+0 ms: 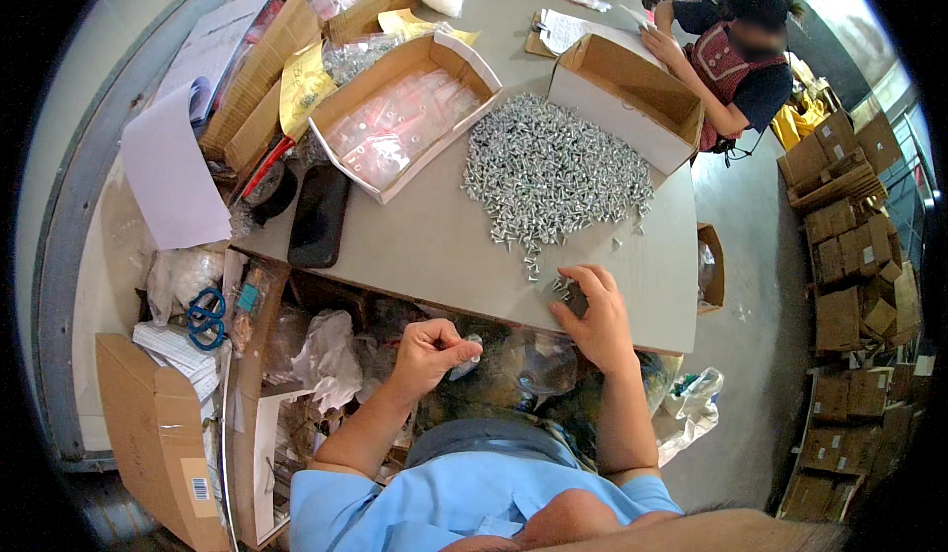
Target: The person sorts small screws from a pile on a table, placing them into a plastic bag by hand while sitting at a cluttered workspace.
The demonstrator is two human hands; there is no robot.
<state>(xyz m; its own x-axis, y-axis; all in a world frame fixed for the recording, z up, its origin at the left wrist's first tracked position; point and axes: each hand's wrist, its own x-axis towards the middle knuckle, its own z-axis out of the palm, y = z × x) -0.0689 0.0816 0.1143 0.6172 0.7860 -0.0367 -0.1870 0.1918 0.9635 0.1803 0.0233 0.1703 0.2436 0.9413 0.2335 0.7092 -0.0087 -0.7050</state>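
Note:
My left hand (432, 356) is closed in a pinch, just off the table's near edge. Between its thumb and forefinger is a small clear plastic bag (472, 343), mostly hidden by the fingers. At the table's near edge, my right hand (598, 321) curls its thumb and fingers around a few silver screws (564, 291). Whether all of those screws touch the fingers is hard to make out. Beyond the right hand spreads a large heap of loose silver screws (553, 172), with a few strays toward me.
Left of the heap stands a white cardboard tray (484, 70) of small clear bags; behind it, an open carton (622, 122). A black phone (318, 218) lies at the table's left. Blue-handled scissors (205, 319) rest lower left. Another person (736, 68) handles paper at far right.

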